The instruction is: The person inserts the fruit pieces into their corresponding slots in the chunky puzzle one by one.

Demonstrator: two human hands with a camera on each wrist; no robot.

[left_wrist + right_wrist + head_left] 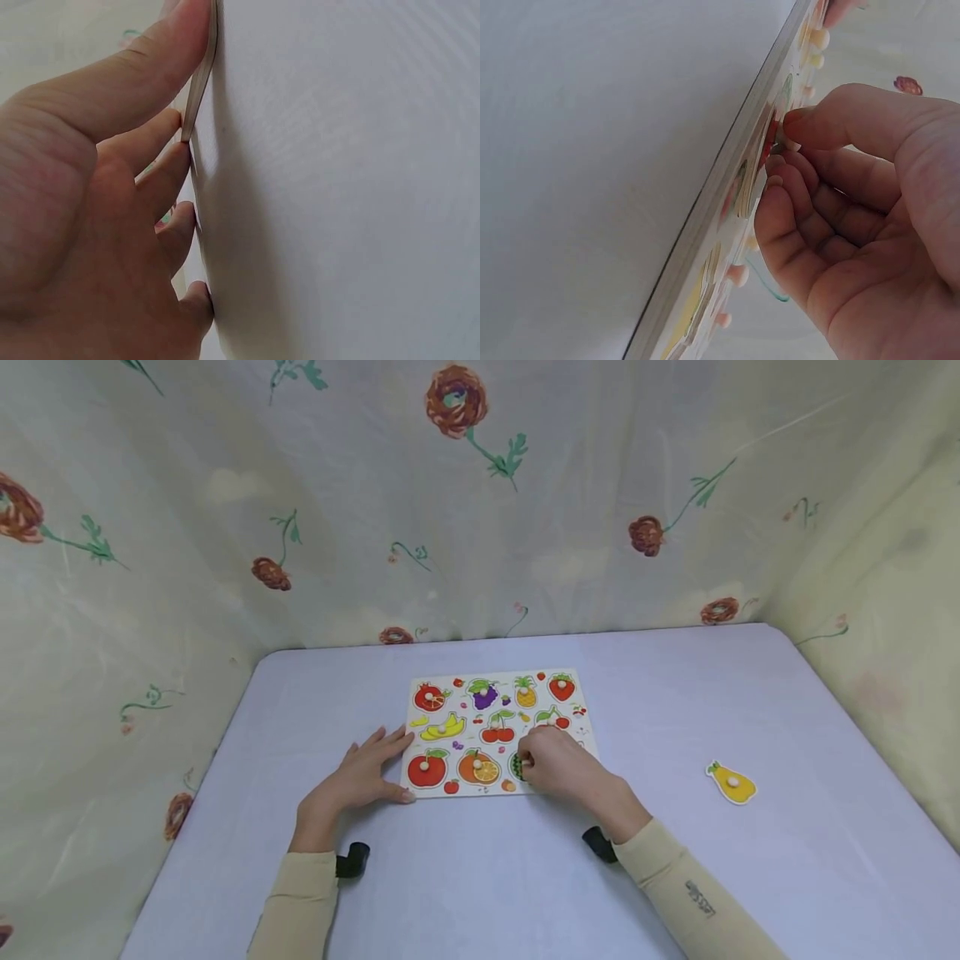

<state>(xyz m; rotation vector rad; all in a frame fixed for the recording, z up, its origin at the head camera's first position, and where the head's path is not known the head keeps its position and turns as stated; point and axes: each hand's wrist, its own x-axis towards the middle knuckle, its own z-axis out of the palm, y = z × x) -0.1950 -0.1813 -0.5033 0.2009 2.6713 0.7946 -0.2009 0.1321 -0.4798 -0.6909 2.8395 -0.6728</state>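
A white fruit knob puzzle board (452, 763) lies on the table, with pieces such as a tomato (427, 774), grapes (483, 695) and bananas (444, 727) in it. Along the board's left edge rests my left hand (360, 773), fingers spread; its fingertips (180, 161) touch the board's side. My right hand (558, 762) is over the lower right part, hiding several pieces. Its thumb and fingers pinch the small knob (785, 138) of a green-rimmed red watermelon piece (515, 766), mostly covered by the hand. Off to the right lies a yellow pear piece (741, 790), knob up.
A pale lavender cloth covers the table (465, 877). Floral curtains (337, 485) hang behind it and at both sides. Black wrist mounts (353, 860) sit by both sleeves. Other knobs (738, 275) stick up from the board beside my right fingers.
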